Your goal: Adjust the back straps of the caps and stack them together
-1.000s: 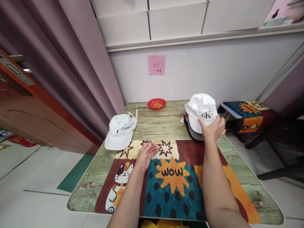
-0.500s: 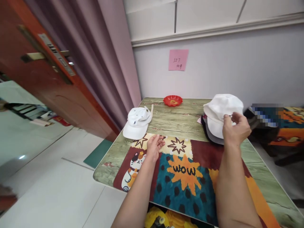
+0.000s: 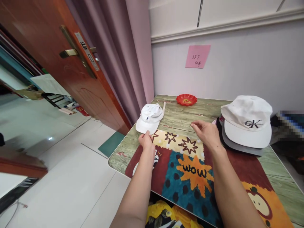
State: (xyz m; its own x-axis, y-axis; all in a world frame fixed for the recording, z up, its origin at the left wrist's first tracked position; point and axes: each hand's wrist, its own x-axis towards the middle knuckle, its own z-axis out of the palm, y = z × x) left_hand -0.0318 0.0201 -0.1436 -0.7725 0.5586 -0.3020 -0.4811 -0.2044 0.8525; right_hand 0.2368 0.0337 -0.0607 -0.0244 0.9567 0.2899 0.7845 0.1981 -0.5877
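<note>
At the left of the table lies a white baseball cap [image 3: 150, 114] with a small dark logo, its brim toward me and its strap sticking up behind. My left hand [image 3: 146, 140] is at the front edge of that brim, thumb and fingers closed on it. My right hand [image 3: 207, 132] hovers over the middle of the table, empty, fingers loosely bent and thumb slightly apart. Just right of it sits a stack of caps; a white cap with "CK" letters [image 3: 249, 117] is on top, and a grey brim [image 3: 234, 142] shows beneath.
A red scalloped dish [image 3: 186, 100] stands at the table's back edge by the wall. A colourful mat [image 3: 174, 177] covers the table's front part. A wooden door [image 3: 78, 85] and a purple curtain [image 3: 135, 57] are at the left.
My right hand has left the cap stack and moved left over the table. My left hand has reached left to the smaller cap's brim. The view has turned slightly left.
</note>
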